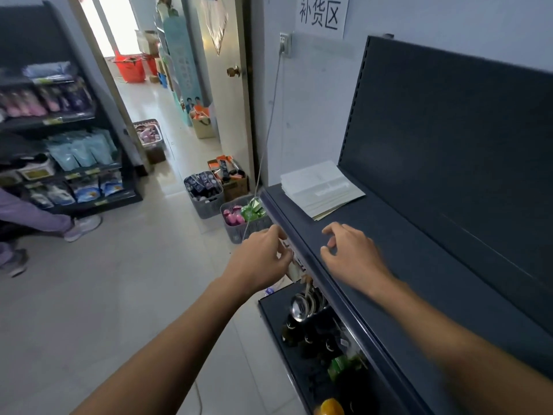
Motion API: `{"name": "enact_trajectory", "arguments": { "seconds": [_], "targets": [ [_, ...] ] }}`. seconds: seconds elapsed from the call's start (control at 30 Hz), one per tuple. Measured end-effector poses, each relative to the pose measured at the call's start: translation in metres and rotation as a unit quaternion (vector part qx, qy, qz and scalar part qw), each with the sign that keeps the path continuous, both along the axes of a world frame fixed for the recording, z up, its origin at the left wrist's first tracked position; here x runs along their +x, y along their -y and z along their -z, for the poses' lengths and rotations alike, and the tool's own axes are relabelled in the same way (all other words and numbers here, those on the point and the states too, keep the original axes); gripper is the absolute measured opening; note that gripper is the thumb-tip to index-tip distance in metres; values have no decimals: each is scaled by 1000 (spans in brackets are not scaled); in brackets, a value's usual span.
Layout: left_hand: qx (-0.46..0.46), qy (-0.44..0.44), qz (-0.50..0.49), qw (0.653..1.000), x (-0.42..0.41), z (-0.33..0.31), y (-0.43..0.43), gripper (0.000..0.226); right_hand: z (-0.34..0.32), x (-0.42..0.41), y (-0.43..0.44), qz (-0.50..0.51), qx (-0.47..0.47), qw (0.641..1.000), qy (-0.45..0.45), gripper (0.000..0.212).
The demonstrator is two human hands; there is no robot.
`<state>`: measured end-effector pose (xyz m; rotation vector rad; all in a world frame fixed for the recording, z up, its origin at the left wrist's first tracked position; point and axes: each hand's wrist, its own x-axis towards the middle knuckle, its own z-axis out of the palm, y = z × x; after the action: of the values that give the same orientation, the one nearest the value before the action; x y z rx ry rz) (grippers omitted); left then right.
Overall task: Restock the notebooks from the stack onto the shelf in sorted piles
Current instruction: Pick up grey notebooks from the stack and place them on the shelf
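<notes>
Off the shelf's front edge, on the left, the left hand (263, 256) hangs with fingers loosely curled and holds nothing. Its fingertips are close against the front rail (279, 211); I cannot tell whether they touch it. Just right of it and farther back, the notebooks (321, 188) lie as one low pile on the shelf (434, 280), at its far-left end beside the back panel (449, 130). They look thin, soft-covered and light. One would likely bend if lifted by a corner, and the smooth covers may slide on one another. Taking a few at a time along the long edge, thumb on top and fingers beneath, seems the safest hold. Right again, the right hand (350, 253) hovers over the shelf's deck, fingers loosely bent and empty. The pile sits beyond both hands, nearer the right one, touching neither.
</notes>
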<state>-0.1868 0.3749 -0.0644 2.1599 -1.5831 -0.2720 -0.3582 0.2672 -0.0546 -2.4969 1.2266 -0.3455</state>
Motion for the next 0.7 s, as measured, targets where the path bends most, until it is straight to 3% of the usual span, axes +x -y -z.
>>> {"name": "enact_trajectory", "arguments": {
  "seconds": [0.5, 0.7],
  "targets": [
    [7, -18, 133, 991, 198, 5, 95, 33, 19, 138, 65, 170, 4, 985, 3, 24],
    [32, -20, 187, 982, 221, 11, 138, 31, 26, 158, 75, 226, 10, 974, 24, 21]
  ]
}}
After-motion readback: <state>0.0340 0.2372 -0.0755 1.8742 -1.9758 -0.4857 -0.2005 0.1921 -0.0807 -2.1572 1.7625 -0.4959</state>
